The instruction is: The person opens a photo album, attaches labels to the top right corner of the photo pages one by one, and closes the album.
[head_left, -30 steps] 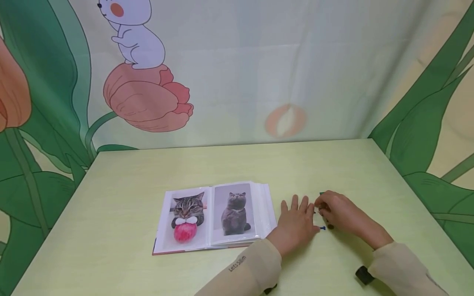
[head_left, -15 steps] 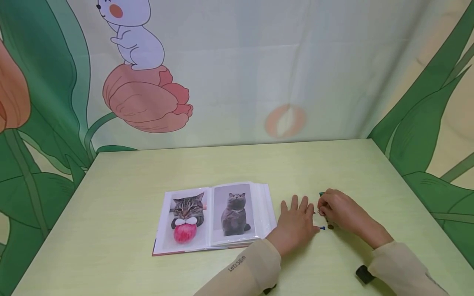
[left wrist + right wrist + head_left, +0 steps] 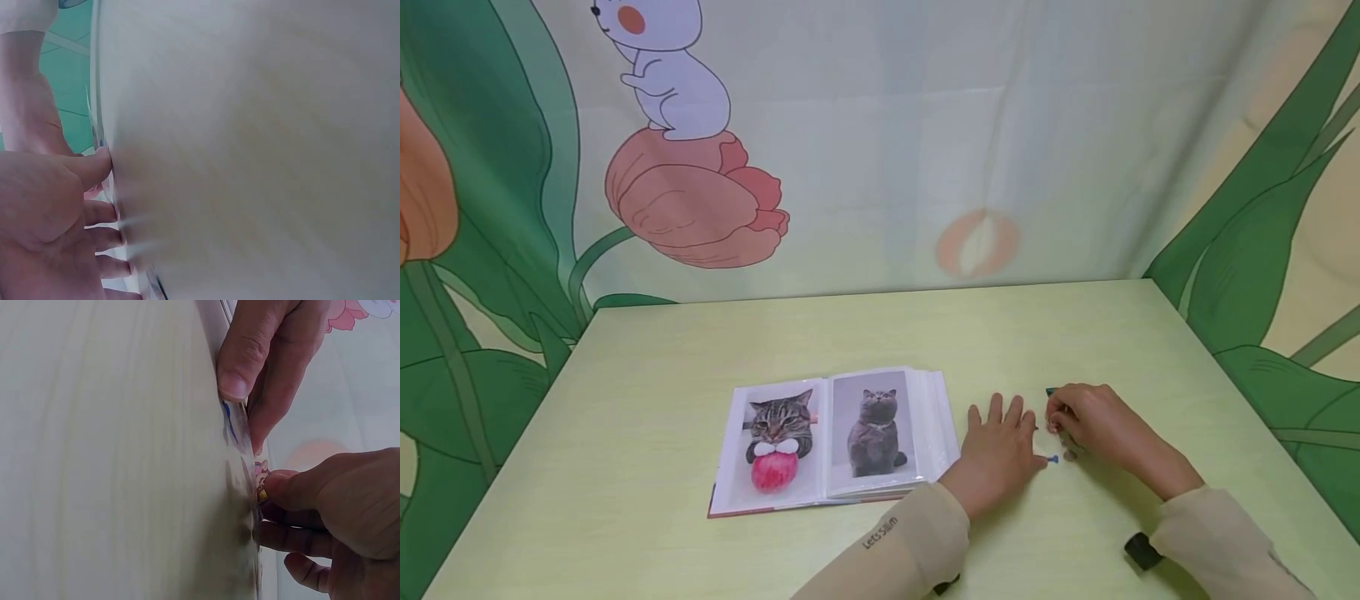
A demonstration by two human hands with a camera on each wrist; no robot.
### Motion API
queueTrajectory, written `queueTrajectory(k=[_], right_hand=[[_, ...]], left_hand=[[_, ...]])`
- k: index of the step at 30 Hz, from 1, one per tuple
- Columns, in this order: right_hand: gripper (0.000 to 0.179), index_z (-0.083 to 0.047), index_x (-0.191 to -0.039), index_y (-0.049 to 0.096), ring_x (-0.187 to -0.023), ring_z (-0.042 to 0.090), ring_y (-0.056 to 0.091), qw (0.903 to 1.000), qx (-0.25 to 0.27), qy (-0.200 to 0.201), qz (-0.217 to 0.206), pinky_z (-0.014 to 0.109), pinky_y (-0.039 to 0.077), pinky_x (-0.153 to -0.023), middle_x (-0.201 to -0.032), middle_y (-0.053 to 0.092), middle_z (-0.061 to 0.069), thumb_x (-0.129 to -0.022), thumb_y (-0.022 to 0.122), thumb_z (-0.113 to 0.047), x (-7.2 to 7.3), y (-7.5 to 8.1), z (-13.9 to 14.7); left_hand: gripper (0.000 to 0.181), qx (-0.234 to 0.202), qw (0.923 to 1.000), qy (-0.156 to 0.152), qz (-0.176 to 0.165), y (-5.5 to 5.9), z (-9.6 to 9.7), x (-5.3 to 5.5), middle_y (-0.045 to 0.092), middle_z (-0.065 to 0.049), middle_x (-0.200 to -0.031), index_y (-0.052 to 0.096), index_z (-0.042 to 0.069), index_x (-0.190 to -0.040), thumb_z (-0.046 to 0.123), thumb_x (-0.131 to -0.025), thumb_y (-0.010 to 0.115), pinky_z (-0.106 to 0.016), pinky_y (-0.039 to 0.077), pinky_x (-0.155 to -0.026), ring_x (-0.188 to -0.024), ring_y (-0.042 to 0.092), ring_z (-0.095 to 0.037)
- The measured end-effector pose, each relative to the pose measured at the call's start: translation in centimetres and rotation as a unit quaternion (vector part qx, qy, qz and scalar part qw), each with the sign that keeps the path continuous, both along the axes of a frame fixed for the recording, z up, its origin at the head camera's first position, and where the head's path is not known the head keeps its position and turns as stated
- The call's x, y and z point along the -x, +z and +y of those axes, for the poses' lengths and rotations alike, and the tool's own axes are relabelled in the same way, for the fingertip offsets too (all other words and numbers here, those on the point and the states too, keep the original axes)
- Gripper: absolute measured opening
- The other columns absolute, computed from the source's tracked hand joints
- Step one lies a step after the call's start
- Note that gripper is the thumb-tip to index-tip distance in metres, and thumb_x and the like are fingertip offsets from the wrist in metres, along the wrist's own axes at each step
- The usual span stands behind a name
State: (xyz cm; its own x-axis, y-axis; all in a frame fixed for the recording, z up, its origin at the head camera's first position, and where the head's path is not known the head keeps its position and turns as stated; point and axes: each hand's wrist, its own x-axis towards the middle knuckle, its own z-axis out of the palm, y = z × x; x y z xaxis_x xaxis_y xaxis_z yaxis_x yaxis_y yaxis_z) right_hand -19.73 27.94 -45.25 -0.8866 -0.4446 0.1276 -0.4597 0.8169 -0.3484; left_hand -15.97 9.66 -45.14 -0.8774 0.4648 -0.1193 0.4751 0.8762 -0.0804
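My left hand (image 3: 996, 458) lies flat with spread fingers on the table, right of the photo album. Under it is a see-through sheet (image 3: 234, 425) with small coloured prints; a blue print (image 3: 1053, 459) shows beside the thumb. My right hand (image 3: 1097, 425) pinches a small cartoon sticker (image 3: 262, 481) between thumb and forefinger, low over the sheet's right part. Most of the sticker is hidden by those fingers in the head view. A dark green bit (image 3: 1051, 391) shows just past the right fingers. In the left wrist view, the left fingers (image 3: 103, 239) press down at the tabletop.
The open photo album (image 3: 937, 425) lies left of my hands, a cat photo (image 3: 778, 437) on its left page and a grey cat photo (image 3: 877, 433) on its right. The pale table (image 3: 647, 350) ends at a printed curtain (image 3: 865, 167) behind.
My right hand has shifted slightly to the right, still pinching the sticker. The left hand and the album have stayed in place.
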Motion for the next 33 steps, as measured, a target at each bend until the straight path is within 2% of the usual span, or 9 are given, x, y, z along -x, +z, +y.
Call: queueTrajectory(k=[6,12,17,27,33], right_hand=[[0.024,-0.014,-0.081,0.069,-0.067,0.005,0.054,0.9999,0.010,0.007,-0.002,0.028,0.050,-0.064,-0.075,0.063,-0.010,-0.093,0.069,0.007,0.0,0.2,0.4],[0.019,-0.012,-0.086,0.068,-0.066,0.006,0.052,0.9994,0.014,0.005,-0.031,0.026,0.047,-0.062,-0.075,0.062,-0.010,-0.096,0.068,0.004,0.1,0.4,0.7],[0.014,-0.009,-0.090,0.068,-0.067,0.007,0.052,0.9994,0.014,-0.001,-0.033,0.025,0.047,-0.062,-0.077,0.063,-0.009,-0.095,0.068,0.004,0.0,0.5,0.9],[0.012,-0.007,-0.093,0.068,-0.068,0.007,0.054,0.9994,0.014,-0.001,-0.031,0.026,0.049,-0.063,-0.080,0.066,-0.007,-0.095,0.069,0.005,-0.1,0.6,1.0],[0.012,-0.007,-0.093,0.068,-0.072,0.008,0.057,0.9985,0.019,-0.006,-0.050,0.027,0.052,-0.066,-0.084,0.068,-0.005,-0.095,0.069,0.005,0.0,0.5,1.2]], left_hand=[[0.062,-0.011,0.9999,0.005,-0.006,0.2,0.0,0.0,0.038,0.009,-0.161,0.046,0.029,-0.154,0.062,-0.102,0.051,-0.044,0.036,-0.115,-0.149,0.032,-0.019],[0.064,-0.025,0.9990,0.014,-0.034,0.0,0.2,0.4,0.034,0.009,-0.165,0.044,0.030,-0.157,0.062,-0.101,0.052,-0.045,0.033,-0.118,-0.153,0.028,-0.018],[0.065,-0.032,0.9979,0.018,-0.052,0.0,0.2,0.6,0.031,0.009,-0.167,0.042,0.031,-0.158,0.062,-0.101,0.052,-0.045,0.031,-0.120,-0.154,0.025,-0.018],[0.065,-0.038,0.9982,0.016,-0.043,0.1,0.0,0.5,0.035,0.009,-0.165,0.047,0.031,-0.155,0.062,-0.099,0.056,-0.044,0.034,-0.118,-0.153,0.029,-0.018],[0.056,-0.049,0.9973,0.012,-0.052,0.2,-0.1,0.5,0.033,0.009,-0.165,0.047,0.030,-0.155,0.059,-0.106,0.043,-0.046,0.031,-0.119,-0.153,0.027,-0.019]])
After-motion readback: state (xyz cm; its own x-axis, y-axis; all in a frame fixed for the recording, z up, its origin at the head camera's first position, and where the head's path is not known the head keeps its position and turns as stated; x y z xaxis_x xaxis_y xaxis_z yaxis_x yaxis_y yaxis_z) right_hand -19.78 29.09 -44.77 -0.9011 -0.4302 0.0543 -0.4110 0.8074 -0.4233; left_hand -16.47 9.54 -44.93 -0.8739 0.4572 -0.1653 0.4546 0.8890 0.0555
